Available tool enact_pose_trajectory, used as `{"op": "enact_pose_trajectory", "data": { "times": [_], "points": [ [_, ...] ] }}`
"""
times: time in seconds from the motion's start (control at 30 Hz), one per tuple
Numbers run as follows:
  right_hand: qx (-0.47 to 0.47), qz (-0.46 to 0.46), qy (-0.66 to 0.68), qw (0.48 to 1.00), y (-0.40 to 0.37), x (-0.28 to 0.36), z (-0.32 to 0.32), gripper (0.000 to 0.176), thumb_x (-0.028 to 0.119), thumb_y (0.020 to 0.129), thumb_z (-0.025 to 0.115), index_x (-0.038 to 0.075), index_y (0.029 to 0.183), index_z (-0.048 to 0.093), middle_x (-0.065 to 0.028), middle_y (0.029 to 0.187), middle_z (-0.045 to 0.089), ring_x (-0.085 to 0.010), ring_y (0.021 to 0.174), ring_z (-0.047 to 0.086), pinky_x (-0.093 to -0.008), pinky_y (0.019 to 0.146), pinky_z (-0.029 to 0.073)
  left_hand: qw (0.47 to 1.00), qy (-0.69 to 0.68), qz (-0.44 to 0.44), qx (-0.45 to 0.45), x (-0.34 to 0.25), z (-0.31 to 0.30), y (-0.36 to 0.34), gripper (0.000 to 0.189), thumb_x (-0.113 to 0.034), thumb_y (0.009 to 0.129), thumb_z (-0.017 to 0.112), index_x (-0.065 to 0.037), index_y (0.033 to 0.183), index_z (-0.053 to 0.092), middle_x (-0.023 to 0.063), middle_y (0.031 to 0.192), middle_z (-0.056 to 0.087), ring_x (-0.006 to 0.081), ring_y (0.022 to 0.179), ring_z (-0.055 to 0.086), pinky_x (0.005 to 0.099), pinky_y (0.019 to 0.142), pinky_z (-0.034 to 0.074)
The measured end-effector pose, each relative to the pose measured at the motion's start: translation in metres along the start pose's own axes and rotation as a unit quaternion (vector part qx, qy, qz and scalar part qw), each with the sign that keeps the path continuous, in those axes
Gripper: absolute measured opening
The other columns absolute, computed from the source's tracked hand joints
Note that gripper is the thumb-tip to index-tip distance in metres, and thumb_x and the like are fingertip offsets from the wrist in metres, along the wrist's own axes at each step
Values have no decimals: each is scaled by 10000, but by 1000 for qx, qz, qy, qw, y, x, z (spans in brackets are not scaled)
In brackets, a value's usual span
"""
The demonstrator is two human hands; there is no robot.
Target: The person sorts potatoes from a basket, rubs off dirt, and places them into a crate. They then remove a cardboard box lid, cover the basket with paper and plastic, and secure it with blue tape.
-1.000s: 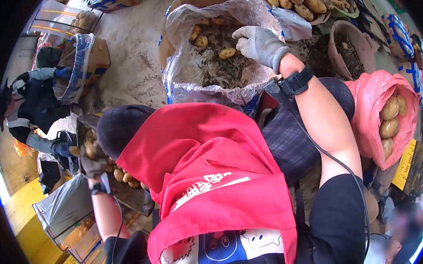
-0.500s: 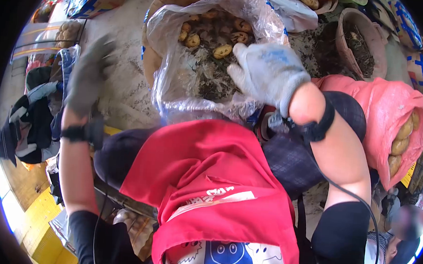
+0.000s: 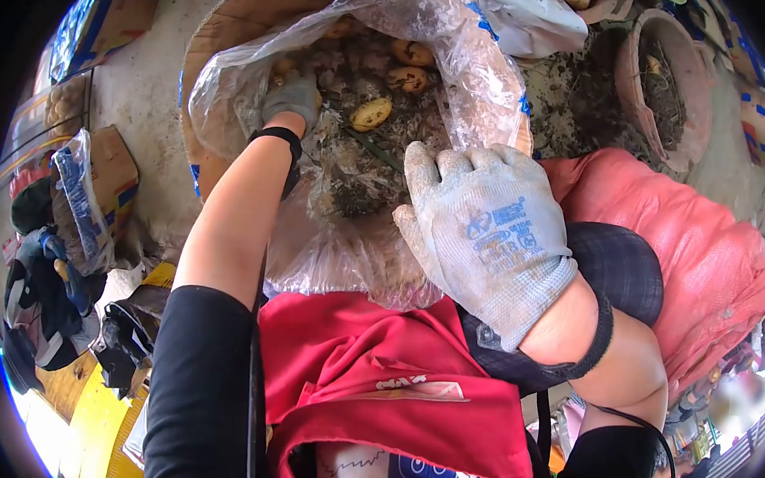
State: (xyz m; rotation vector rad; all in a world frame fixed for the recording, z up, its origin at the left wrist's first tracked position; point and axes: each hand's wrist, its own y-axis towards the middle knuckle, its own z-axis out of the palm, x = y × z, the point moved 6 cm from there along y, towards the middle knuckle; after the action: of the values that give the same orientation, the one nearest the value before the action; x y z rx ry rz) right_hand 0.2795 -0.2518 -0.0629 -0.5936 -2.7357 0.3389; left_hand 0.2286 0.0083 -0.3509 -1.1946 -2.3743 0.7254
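Here we have both gloved hands at the clear plastic bag (image 3: pixel 468 65) that lines a round brown basket (image 3: pixel 238 22). Our left hand (image 3: pixel 293 100), in a dark grey glove with a black strap (image 3: pixel 280 136) at the wrist, reaches down inside the bag on its left side. Its fingers curl into the dry stalks and soil (image 3: pixel 360 172). The fingertips are buried, so we cannot tell whether it pinches anything there. Just right of it a potato (image 3: pixel 371 114) lies on the debris, apart from the glove, and two more potatoes (image 3: pixel 407 78) sit farther back towards the bag's far wall.

Our right hand (image 3: pixel 484 232), in a pale grey glove with blue print, is close to the camera at the bag's near right edge. Its back is turned up, with the fingers side by side and bent over at the knuckles. The tips are hidden, so we cannot say if they hold the plastic. A pink sack (image 3: pixel 693 249) lies to the right, and a red apron (image 3: pixel 366 369) hangs below.
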Motion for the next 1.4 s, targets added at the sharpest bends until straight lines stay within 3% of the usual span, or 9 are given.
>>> {"op": "enact_pose_trajectory", "data": {
  "times": [0.27,0.37,0.43,0.53,0.63,0.7,0.83,1.1,1.4],
  "points": [
    [-4,-7,-21,1000,2,4,-5,429,285,896,597,25,1232,654,-99,899,720,-264,847,701,-416,763,518,996,-35,74,29,1,-44,-33,506,-228,924,605,-73,1393,495,212,1451,521,372,1209,622,467,1009,500],
    [-29,-9,-27,999,-6,7,-9,452,359,941,588,13,1226,650,-122,882,715,-291,835,697,-426,783,530,939,-299,128,110,-2,-89,-89,516,-136,898,646,-82,1387,490,160,1434,525,258,1192,620,402,996,504],
    [25,8,-15,1000,-11,8,-7,449,354,951,573,3,1223,647,-138,871,723,-307,815,704,-446,738,539,782,-574,224,89,-3,-118,-131,577,-18,844,691,-82,1378,481,104,1397,530,180,1189,579,353,1022,489],
    [31,2,10,999,-21,17,-7,413,289,947,547,-13,1213,640,-170,882,739,-331,811,724,-476,703,550,708,-650,269,55,7,-149,-202,657,28,807,744,-46,1393,455,85,1326,572,174,1212,566,315,1023,489],
    [39,14,81,996,-28,32,-11,431,286,943,586,-26,1239,618,-220,975,727,-369,920,713,-464,800,556,678,-657,329,-24,6,-156,-264,663,53,800,746,-40,1387,453,85,1334,559,175,1233,557,320,1055,474],
    [-68,-6,384,921,-28,38,-4,437,199,912,629,-3,1299,602,-233,1094,713,-361,1037,699,-422,888,553,682,-662,311,-25,-3,-156,-302,745,75,787,751,-37,1442,414,84,1341,554,173,1249,549,318,1067,467],
    [-210,-88,410,883,-44,57,-21,429,162,911,640,14,1313,622,-216,1172,703,-323,1105,690,-370,949,536,688,-674,267,-24,-9,-150,-349,889,45,785,778,-45,1542,320,77,1358,557,157,1221,558,305,1048,476],
    [-240,-116,394,880,-53,73,-19,552,413,888,736,4,1245,638,-242,1145,694,-357,1076,688,-402,925,544,665,-672,294,-142,-17,-123,-352,853,20,751,826,-50,1494,412,83,1395,526,174,1260,526,331,1059,471],
    [-81,-14,588,805,-9,46,9,200,121,980,635,10,1134,697,-84,1037,707,-129,927,670,-268,828,544,580,-761,284,-62,-10,-125,-340,871,-10,750,846,-51,1501,407,74,1361,541,159,1232,550,325,1061,474]
  ]
}}
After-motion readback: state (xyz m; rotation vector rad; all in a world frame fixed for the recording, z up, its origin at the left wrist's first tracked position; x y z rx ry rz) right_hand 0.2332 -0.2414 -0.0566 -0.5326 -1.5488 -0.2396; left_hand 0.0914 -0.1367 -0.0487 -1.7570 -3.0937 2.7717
